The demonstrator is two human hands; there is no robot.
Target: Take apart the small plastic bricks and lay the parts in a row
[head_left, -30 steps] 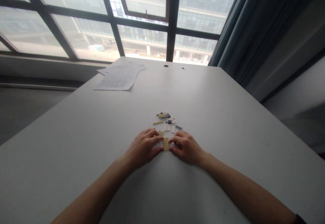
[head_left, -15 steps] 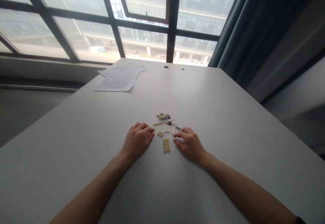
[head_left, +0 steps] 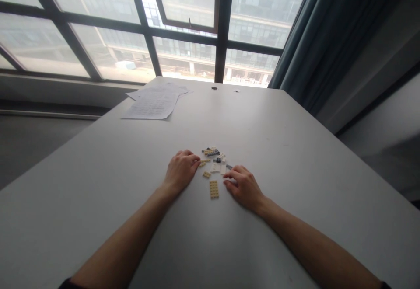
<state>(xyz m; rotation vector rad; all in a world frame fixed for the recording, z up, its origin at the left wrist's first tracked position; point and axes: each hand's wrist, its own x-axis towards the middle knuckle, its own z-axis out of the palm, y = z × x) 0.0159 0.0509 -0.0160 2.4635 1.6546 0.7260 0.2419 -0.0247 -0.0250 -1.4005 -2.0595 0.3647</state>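
Note:
My left hand (head_left: 182, 171) is closed, its fingertips at the left end of a narrow tan toy-brick plate (head_left: 205, 161), covering that end. Just below the strip shows another small tan piece (head_left: 202, 165). My right hand (head_left: 243, 186) lies on the table with thumb and fingers apart, holding nothing. By its fingers are a grey piece (head_left: 229, 167) and white bricks (head_left: 215, 167). A small tan plate (head_left: 206, 174) and a larger studded tan plate (head_left: 214, 189) lie between the hands. Behind them is a small pile of grey and tan pieces (head_left: 213, 152).
The bricks lie on a white table (head_left: 262, 123). Printed papers (head_left: 149, 105) overlap at its far left. Two small round dark spots, one a hole (head_left: 214, 88), are near the far edge. Windows (head_left: 183, 57) and a dark curtain (head_left: 305, 40) stand beyond.
My left hand has moved slightly forward, and its fingertips have come to the end of the narrow tan plate. A small tan piece now shows beside it. My right hand has hardly moved.

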